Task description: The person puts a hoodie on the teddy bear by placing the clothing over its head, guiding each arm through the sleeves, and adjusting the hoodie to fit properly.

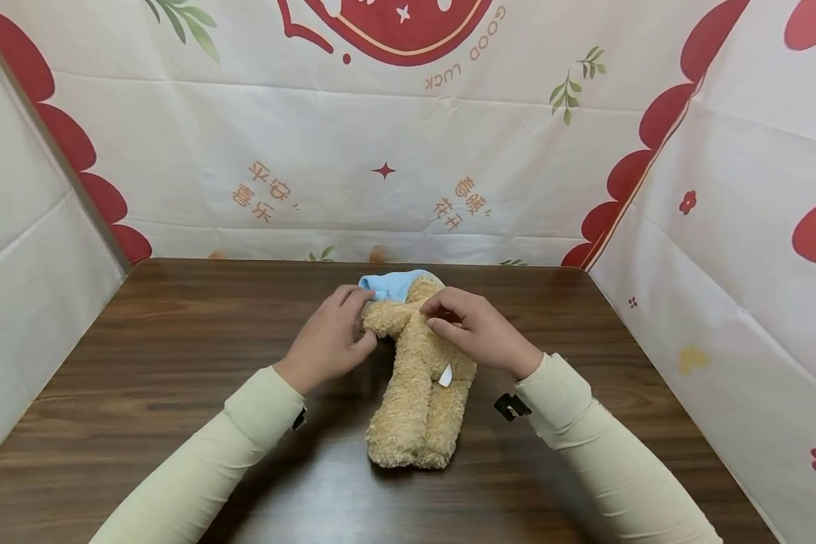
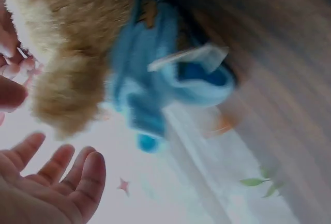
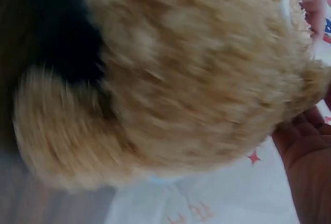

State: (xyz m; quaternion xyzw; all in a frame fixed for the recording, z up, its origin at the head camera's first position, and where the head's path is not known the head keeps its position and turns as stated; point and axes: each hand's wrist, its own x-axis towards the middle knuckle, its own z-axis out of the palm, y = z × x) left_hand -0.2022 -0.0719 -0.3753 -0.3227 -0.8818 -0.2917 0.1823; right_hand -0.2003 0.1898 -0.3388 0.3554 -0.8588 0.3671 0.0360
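Observation:
A tan curly-furred teddy bear [image 1: 415, 378] is at the middle of the table, legs toward me, a white tag [image 1: 446, 375] on its side. Light blue cloth [image 1: 394, 285] covers its far end; in the left wrist view this blue cloth [image 2: 150, 79] shows a white label. My left hand [image 1: 329, 332] is beside the bear's left-hand arm [image 1: 384, 319], fingers spread and apart from the fur in the left wrist view. My right hand [image 1: 479, 329] pinches the bear's upper body from the right, fingers curled. The contact is partly hidden. The bear's face is out of sight.
The dark wooden table [image 1: 211, 363] extends to both sides of the bear. A white printed cloth [image 1: 353, 136] hangs behind its far edge, and similar cloth walls [image 1: 734, 227] stand at left and right. Small black straps [image 1: 512, 406] show at my wrists.

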